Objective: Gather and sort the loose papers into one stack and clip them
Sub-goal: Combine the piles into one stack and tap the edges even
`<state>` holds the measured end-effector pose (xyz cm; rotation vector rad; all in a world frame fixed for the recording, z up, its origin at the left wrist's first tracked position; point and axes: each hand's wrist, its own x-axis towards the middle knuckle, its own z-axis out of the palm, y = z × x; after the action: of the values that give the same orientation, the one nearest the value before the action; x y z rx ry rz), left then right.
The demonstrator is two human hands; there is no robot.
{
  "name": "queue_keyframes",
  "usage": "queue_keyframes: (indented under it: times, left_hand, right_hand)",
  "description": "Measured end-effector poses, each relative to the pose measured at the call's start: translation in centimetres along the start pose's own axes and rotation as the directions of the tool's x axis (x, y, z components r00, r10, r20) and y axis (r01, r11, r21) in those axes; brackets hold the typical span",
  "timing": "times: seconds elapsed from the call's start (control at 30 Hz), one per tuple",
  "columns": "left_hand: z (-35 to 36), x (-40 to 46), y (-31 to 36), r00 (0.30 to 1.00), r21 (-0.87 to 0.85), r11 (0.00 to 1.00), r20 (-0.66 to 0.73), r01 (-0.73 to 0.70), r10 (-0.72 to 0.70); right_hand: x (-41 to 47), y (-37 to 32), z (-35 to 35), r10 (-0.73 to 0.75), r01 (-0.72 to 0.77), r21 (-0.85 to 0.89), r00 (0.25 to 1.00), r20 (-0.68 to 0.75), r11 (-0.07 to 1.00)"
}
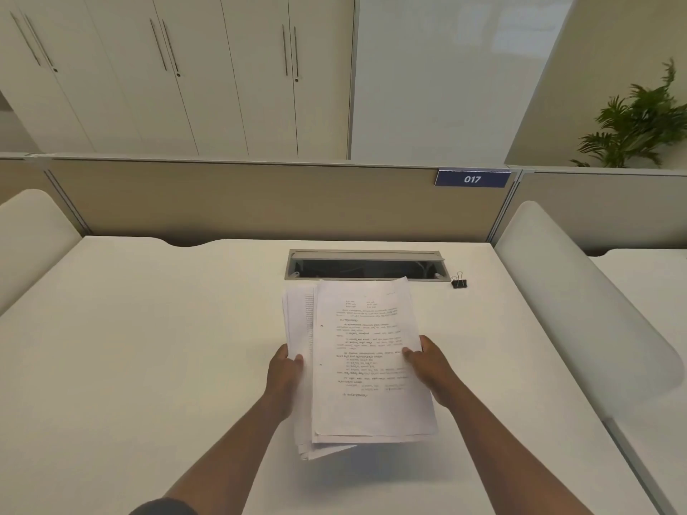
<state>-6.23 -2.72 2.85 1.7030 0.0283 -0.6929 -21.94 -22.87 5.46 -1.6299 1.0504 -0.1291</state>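
This is an office, at one workstation in an open-plan row. A white desk [148,328] is fenced by a beige partition screen [260,202] carrying a blue number plate reading 017 [472,179]. A cable-access hatch [364,265] is set into the desktop, with a black binder clip [459,282] just beside it. Tall white storage cabinets [186,76] with slim handles line the wall behind, and a potted palm [639,120] stands to the right.

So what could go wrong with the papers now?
The papers are uneven, with sheets sticking out at the left and bottom, so some might slip out and fall on the desk. Both the left hand and right hand hold them, so reaching for the clip could let the stack fan apart.
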Motion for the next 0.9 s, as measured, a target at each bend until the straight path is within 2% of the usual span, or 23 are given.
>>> queue_keyframes:
  times: [0.17,0.33,0.43,0.53,0.7,0.9]
  left_hand:
    - [0.2,-0.5,-0.8,0.999,-0.023,1.0,0.033,0.012,-0.012]
    - [0.5,-1.1,-0.4,0.989,-0.146,0.988,0.134,-0.041,0.06]
    - [0.6,-1.4,0.6,0.982,0.0,0.988,0.101,-0.157,0.156]
    - [0.9,-1.5,1.6,0.956,0.145,0.945,0.059,-0.293,0.287]
    - [1.7,-2.3,3.2,0.893,0.067,0.891,-0.009,-0.449,0.451]
    - [2.3,-2.8,3.0,0.849,0.133,0.844,-0.027,-0.519,0.527]
  right_hand:
    - [-0.3,0.8,1.2,0.05,-0.056,0.099,0.997,0.062,0.994]
    - [-1.0,0.0,2.4,-0.027,0.027,0.015,1.0,0.0,1.0]
    - [-1.4,-0.8,2.5,-0.09,0.089,-0.021,0.993,-0.077,0.996]
    - [-1.9,-1.6,2.4,-0.213,0.201,-0.105,0.969,-0.126,0.974]
    - [-3.2,-2.8,2.1,-0.345,0.331,-0.1,0.914,-0.212,0.938]
    - [-3.5,-2.2,2.2,-0.423,0.421,-0.059,0.876,-0.232,0.905]
